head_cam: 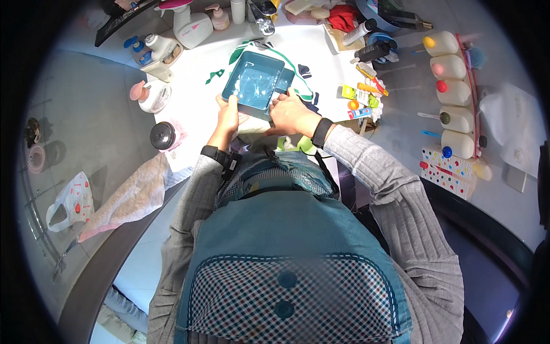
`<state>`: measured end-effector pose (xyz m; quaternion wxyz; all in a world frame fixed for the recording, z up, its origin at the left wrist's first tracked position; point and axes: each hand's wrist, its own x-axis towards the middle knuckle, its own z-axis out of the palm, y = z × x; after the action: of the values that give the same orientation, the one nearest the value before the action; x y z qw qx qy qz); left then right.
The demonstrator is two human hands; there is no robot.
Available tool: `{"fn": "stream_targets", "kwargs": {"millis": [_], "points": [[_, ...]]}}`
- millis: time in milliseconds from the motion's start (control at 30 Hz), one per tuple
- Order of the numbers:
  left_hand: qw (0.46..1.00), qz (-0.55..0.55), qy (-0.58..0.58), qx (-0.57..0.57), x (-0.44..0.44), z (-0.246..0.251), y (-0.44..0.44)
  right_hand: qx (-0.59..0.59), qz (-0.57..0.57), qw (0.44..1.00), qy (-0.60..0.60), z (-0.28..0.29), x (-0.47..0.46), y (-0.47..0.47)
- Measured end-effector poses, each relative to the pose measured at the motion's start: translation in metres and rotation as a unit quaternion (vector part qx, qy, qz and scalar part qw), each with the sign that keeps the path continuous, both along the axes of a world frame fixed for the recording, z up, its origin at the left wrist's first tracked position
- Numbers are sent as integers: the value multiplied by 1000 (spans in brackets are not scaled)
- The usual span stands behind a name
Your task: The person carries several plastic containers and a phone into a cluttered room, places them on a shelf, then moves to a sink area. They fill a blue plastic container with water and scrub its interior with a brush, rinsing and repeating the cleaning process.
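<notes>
A blue-green rectangular plastic box [254, 81] is held over a white surface, its open side up. My left hand [227, 115] grips its near left corner, the thumb at the rim. My right hand [293, 112] is closed on the near right side, where a second part of the same colour [285, 81] shows beside and partly beneath the box. Whether the two parts are joined, I cannot tell. Under and around the box lies a white cloth with green and navy trim [294, 60]. Pale and light green items below my hands are partly hidden.
Bottles, including a white pump bottle [155, 96], and a black-lidded jar [163, 136] stand at the left. Tubes [361, 96] and a dark bottle [373, 51] are at the right. A towel [129, 198] hangs over the left edge; wall-mounted containers [456, 92] line the right.
</notes>
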<state>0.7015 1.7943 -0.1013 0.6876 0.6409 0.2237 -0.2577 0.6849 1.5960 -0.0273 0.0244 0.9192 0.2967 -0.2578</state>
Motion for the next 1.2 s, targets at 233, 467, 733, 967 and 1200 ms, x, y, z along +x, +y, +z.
{"fn": "stream_targets", "kwargs": {"millis": [233, 467, 733, 967, 1200], "points": [[999, 37, -6, -31, 0, -17, -2, 28, -100, 992, 68, -9, 5, -5], [997, 61, 8, -49, 3, -22, -1, 134, -146, 976, 89, -24, 1, -13], [997, 45, -27, -57, -1, -37, 4, 86, -100, 991, -23, -17, -22, -4], [995, 24, -79, -59, -5, -51, 4, -33, -88, 994, -58, -22, -23, 8], [984, 60, -115, -119, -17, -48, 1, -50, -95, 992, -67, -23, -21, 25]]}}
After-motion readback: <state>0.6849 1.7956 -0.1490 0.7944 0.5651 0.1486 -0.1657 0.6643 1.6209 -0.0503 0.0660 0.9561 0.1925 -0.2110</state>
